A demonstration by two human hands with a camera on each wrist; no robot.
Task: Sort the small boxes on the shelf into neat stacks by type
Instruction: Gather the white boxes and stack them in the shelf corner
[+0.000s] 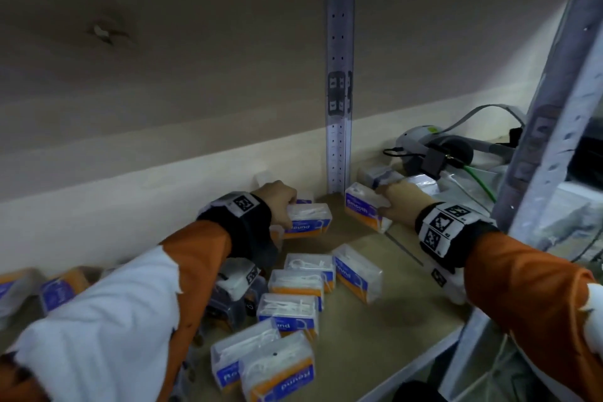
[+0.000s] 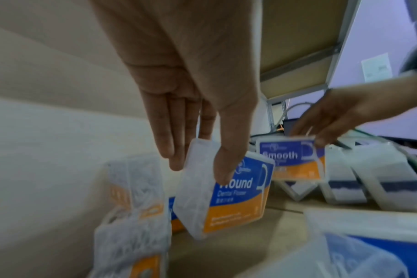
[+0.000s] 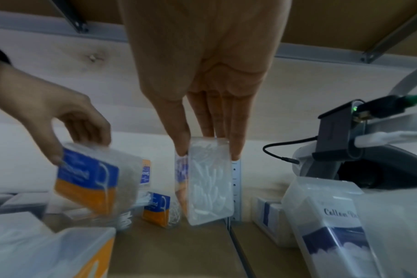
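Note:
My left hand (image 1: 284, 202) pinches a clear "Round" floss box (image 1: 306, 220) with a blue and orange label, lifted just above the shelf near the back wall; the left wrist view has this Round box (image 2: 236, 193) between thumb and fingers. My right hand (image 1: 396, 201) grips a "Smooth" box (image 1: 362, 209) beside the metal upright; in the right wrist view that Smooth box (image 3: 210, 180) hangs edge-on between thumb and fingers. Several more Round boxes (image 1: 293, 284) lie loose on the wooden shelf (image 1: 408, 287) in front.
A perforated metal upright (image 1: 339, 91) stands at the back. Right of it sit cotton bud boxes (image 3: 331, 225), a white headset (image 1: 434, 143) with black adapter and green cable (image 1: 479, 183). More floss boxes (image 1: 58, 287) lie at far left. A slanted shelf post (image 1: 551, 140) borders the right.

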